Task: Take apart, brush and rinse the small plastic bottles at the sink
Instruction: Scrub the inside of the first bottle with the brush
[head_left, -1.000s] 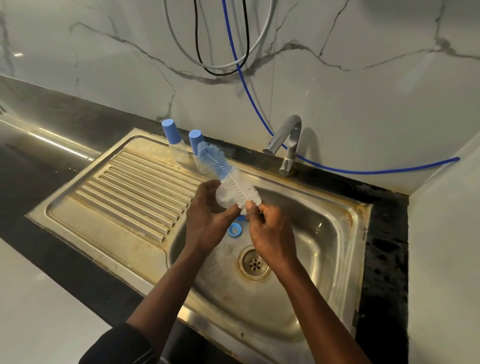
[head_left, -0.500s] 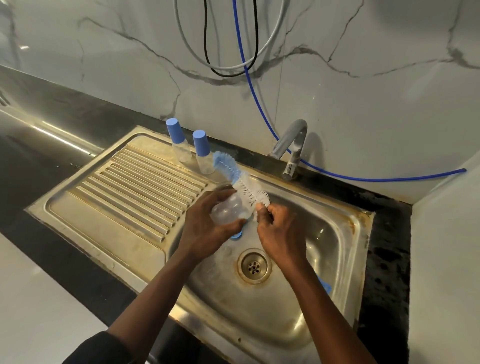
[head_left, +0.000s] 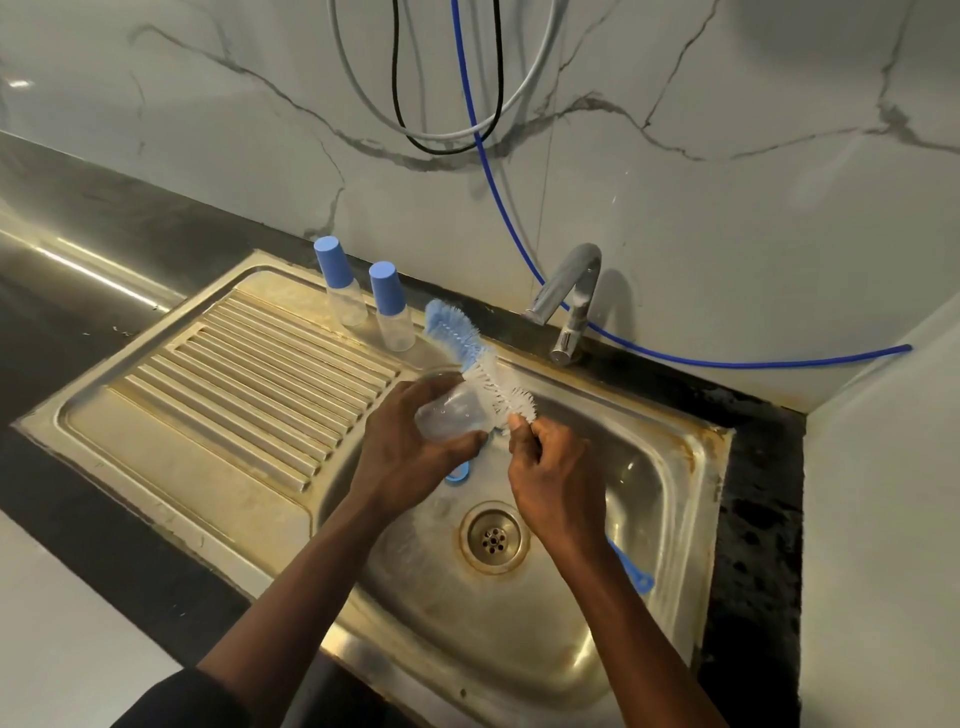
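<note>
Steel sink basin (head_left: 649, 467) lay below both hands. I noted the left hand (head_left: 410, 457) had tilted the clear bottle (head_left: 452, 413), gripped sideways; the right hand (head_left: 556, 478) pinched the brush (head_left: 478, 364) beside it, apparently not yet inserted. Brushing remained pending.

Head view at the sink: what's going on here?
A person is mid-wash at a steel sink. The left hand grips an uncapped clear bottle over the basin; the right hand holds a bottle brush by its handle, bristles laid against the bottle's outside. Two blue-capped bottles stand untouched at the back edge of the drainboard, and a blue ring-shaped piece lies in the basin under the left hand. No water shows at the tap.
</note>
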